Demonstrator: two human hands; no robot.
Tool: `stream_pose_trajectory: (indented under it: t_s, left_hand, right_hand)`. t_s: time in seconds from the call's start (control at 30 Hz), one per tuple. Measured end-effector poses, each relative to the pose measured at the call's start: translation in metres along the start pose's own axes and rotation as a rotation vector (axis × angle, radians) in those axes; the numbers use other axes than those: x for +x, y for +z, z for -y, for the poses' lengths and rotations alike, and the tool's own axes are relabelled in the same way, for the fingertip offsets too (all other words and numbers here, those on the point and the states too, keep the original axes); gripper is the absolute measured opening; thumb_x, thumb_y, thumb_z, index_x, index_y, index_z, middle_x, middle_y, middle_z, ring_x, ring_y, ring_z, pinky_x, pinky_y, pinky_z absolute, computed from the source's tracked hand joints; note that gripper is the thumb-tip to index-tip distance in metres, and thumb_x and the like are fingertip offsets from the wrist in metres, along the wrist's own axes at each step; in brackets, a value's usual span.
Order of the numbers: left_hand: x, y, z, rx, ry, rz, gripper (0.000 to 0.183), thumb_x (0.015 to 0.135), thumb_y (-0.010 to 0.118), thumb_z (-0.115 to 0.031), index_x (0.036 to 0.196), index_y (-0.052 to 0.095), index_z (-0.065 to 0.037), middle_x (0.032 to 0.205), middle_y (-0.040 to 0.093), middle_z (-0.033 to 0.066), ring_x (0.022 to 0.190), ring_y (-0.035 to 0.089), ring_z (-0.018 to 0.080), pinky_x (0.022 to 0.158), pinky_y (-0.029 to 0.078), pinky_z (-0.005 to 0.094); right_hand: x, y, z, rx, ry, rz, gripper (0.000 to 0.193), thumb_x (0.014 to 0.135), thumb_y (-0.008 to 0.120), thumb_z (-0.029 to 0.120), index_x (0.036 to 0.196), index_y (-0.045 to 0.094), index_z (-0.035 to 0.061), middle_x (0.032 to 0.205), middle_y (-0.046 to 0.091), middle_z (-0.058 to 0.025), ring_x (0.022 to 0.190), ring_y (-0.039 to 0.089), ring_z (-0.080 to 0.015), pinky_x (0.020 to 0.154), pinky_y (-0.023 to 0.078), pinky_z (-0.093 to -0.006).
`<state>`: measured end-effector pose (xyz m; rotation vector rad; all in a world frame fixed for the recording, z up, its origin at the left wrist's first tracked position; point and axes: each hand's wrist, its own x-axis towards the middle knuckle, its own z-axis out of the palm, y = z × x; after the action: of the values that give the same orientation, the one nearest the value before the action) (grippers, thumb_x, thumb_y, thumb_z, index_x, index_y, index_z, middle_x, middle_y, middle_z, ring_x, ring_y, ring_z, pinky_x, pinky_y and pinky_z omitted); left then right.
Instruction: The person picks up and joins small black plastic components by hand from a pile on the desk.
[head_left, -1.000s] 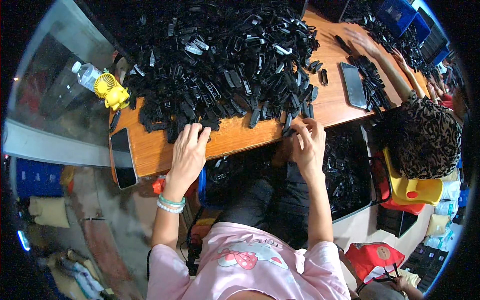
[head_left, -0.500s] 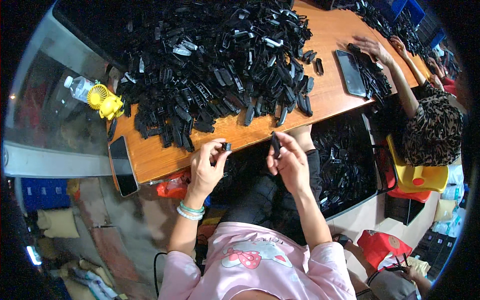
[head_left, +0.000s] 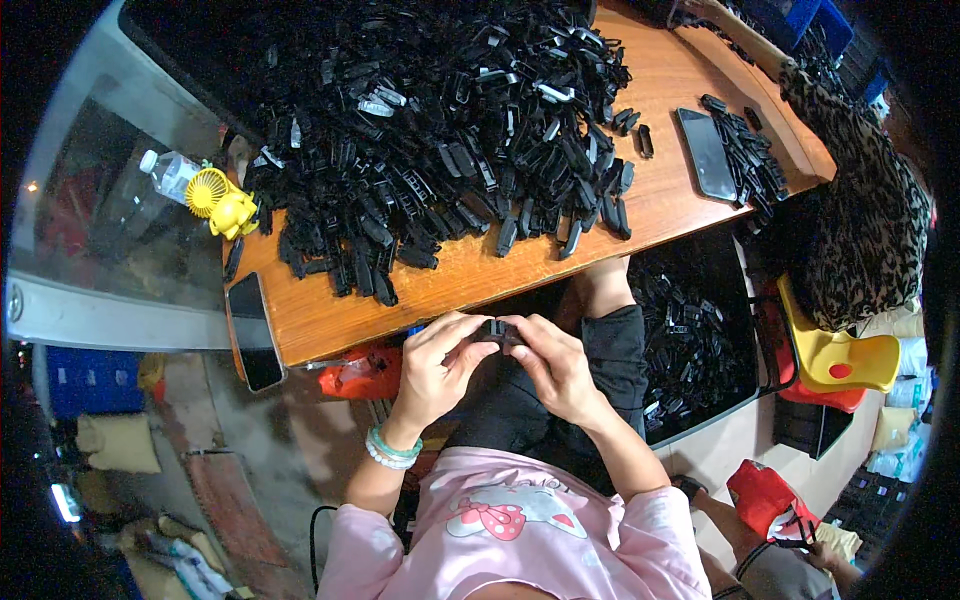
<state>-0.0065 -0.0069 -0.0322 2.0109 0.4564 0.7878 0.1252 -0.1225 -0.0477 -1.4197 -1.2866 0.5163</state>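
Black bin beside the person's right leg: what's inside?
Many loose small black parts, heaped. They hide whatever lies beneath; the table and right leg seem to cover the bin's far and left sides.

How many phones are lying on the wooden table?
2. One phone is at the near left corner of the table; the other phone is on the right, beside a small pile of black parts. The big pile may hide more.

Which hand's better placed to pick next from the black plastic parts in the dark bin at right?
Right hand, I'd say: it is nearer the black plastic parts; the left hand sits farther across. But both grip a small black plastic workpiece, so the right would likely need to let go.
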Motion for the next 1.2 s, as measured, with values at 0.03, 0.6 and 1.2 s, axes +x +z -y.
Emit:
stream_pose_trajectory:
  t_s: [0.03, 0.6, 1.2]
  left_hand:
    - [0.002, -0.001, -0.004, 0.015, 0.015, -0.004, 0.021, 0.079, 0.066, -0.004, 0.097, 0.063, 0.006, 0.078, 0.061, 0.0094, 0.055, 0.054, 0.0127, 0.052, 0.043, 0.025]
    - [-0.007, 0.004, 0.008, -0.733, -0.379, 0.044, 0.028, 0.086, 0.062, -0.011, 0.109, 0.062, 0.006, 0.088, 0.062, 0.0071, 0.072, 0.059, 0.0112, 0.063, 0.048, 0.0218]
    - [0.047, -0.027, 0.055, 0.917, 0.208, 0.014, 0.025, 0.075, 0.057, 0.002, 0.1, 0.056, 0.001, 0.096, 0.051, 0.0145, 0.085, 0.057, 0.0297, 0.066, 0.051, 0.0367]
  right_hand:
    - [0.0, 0.001, 0.002, -0.045, -0.027, -0.002, 0.037, 0.082, 0.057, -0.003, 0.118, 0.05, -0.0028, 0.087, 0.054, -0.0173, 0.077, 0.056, -0.0343, 0.068, 0.047, -0.0347]
    - [0.008, 0.004, -0.006, 0.388, 0.057, -0.193, 0.023, 0.074, 0.072, 0.005, 0.094, 0.061, -0.0028, 0.092, 0.057, -0.0079, 0.075, 0.055, -0.0134, 0.065, 0.045, -0.0245]
    - [0.041, -0.055, -0.059, -0.867, -0.004, -0.257, 0.036, 0.076, 0.056, -0.006, 0.109, 0.062, 0.0088, 0.092, 0.053, -0.0124, 0.08, 0.056, -0.0279, 0.069, 0.047, -0.0352]
